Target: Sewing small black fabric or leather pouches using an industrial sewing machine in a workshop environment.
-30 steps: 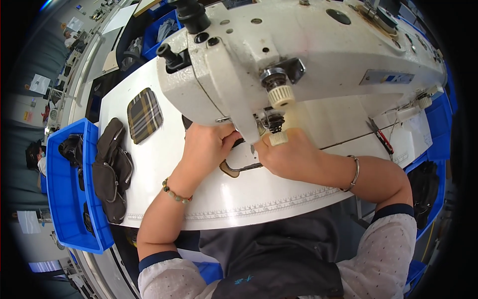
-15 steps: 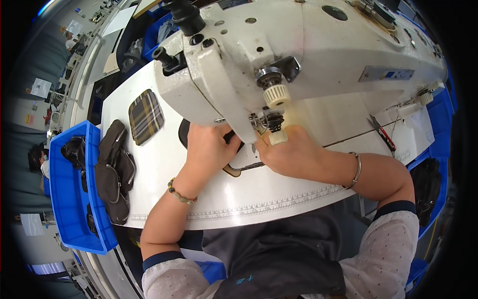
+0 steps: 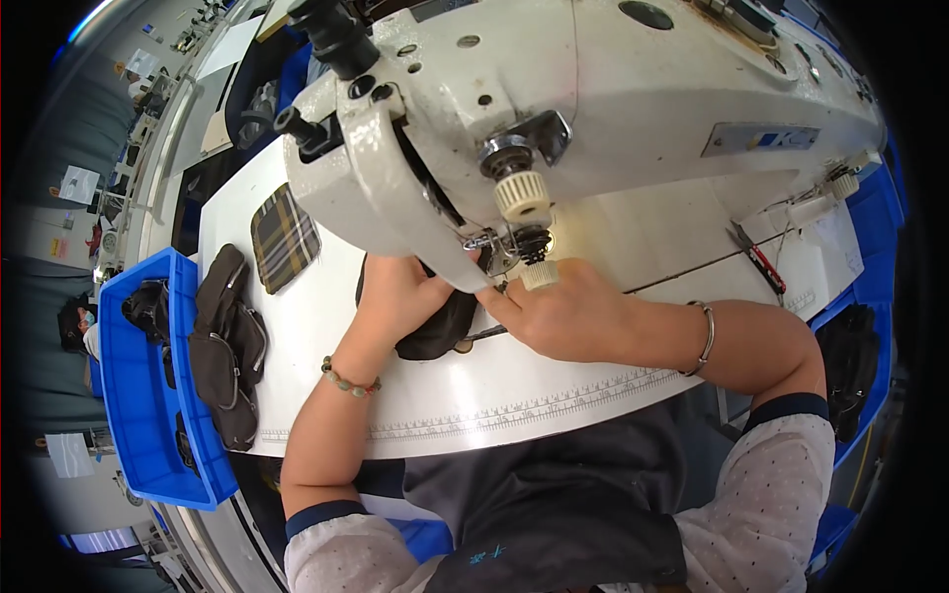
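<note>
White worktable (image 3: 306, 331), front edge bowed by the lens, w/ a printed ruler scale (image 3: 514, 406) along it; bright glare nr the middle. L side of rm: long pale bench rail (image 3: 161, 193) running up twd the top, dk teal curtains (image 3: 38, 296) beyond, white paper sheets (image 3: 79, 185) hung at intervals. Bluish-white light strip (image 3: 85, 24) top L; bright panel (image 3: 102, 542) lower L, lamp or window unclear. Far corners v. dark.

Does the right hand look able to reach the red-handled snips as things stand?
Probably yes: the red-handled snips lie uncovered, and no object shows between them and the right hand, though that hand sits close to the black piece.
</note>
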{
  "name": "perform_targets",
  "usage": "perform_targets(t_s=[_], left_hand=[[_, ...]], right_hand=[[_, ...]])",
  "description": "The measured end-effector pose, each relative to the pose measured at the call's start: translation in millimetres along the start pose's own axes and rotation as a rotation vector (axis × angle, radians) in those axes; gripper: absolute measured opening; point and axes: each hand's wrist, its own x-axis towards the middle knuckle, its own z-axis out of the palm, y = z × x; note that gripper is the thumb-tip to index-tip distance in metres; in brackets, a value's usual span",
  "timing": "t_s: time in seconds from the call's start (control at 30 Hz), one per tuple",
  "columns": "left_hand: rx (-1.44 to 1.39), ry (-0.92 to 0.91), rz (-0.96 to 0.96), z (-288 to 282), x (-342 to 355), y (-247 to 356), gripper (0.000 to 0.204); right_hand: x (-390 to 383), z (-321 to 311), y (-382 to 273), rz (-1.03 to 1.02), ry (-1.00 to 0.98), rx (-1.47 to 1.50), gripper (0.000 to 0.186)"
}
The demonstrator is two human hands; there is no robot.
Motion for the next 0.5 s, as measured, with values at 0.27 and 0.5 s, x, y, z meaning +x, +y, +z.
perform_targets(t_s=[0.27,0.5], left_hand=[[-0.003,0.043,0.051,4.0,-0.9,5.3,0.025],[0.022,0.028,-0.065,1.3,-2.4,11.2,0.028]], right_hand=[[2.3,9.2,0.7,0.097,0.059,0.131,0.014],[4.4,3.5,2.2,0.004,-0.054,0.009,0.015]])
